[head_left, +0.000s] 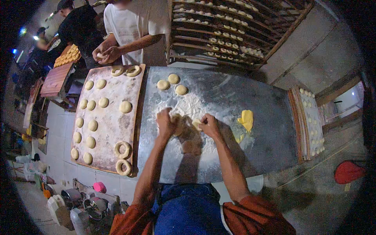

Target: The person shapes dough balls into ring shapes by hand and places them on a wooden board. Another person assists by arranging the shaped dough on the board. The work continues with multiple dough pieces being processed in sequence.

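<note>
Dough piece [196, 124], over the floured middle of the table [272, 121], pinched by the right hand [209, 124]; whether the curled left hand [166, 122] grips any cannot be told. Four rings [117, 150] lie formed on the board [110, 135]; solid rounds [93, 125] there appear left to shape.

Sleeves [256, 215]: short, rust-red
Garment front [188, 215]: blue, darker at its far end
Side edging [223, 219]: thin, pale
Forearms [150, 168]: bare
Left hand [166, 124]: bare
Right hand [210, 125]: bare
</note>
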{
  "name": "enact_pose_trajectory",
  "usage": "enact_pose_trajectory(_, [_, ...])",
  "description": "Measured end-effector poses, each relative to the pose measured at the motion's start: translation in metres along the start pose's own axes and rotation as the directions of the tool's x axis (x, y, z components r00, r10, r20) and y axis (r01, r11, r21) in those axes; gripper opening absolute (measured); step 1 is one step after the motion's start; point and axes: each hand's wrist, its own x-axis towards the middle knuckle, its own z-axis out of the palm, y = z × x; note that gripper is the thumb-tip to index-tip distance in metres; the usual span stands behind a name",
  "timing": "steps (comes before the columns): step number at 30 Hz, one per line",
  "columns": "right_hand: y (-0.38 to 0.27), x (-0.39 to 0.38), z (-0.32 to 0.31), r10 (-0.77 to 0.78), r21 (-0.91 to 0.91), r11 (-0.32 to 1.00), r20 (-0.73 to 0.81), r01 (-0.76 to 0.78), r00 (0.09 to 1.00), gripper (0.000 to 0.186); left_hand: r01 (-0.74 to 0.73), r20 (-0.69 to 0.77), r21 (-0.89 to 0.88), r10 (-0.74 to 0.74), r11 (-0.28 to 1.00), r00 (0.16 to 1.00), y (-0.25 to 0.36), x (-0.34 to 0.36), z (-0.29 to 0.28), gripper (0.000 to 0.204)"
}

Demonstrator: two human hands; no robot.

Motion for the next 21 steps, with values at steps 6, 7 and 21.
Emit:
enact_pose_trajectory(6, [-0.011, -0.037, -0.03, 0.007, 0.651, 0.758, 0.056, -0.042, 0.998, 0.038, 0.498, 0.508, -0.618, -0.175, 0.608, 0.844, 0.071, -0.038, 0.033, 0.027])
enact_pose_trajectory(7, [-0.014, -0.04, -0.034, 0.03, 0.584, 0.81, 0.049, -0.053, 0.998, 0.039, 0.532, 0.523, -0.638, -0.194, 0.556, 0.83, 0.077, -0.04, 0.035, 0.026])
enact_pose_trajectory(21, [0.008, -0.05, -0.038, 0.014, 0.923, 0.089, 0.374, -0.373, 0.927, 0.049, 0.649, 0.652, -0.748, -0.026, 0.139, 0.758, 0.102, -0.067, 0.029, 0.053])
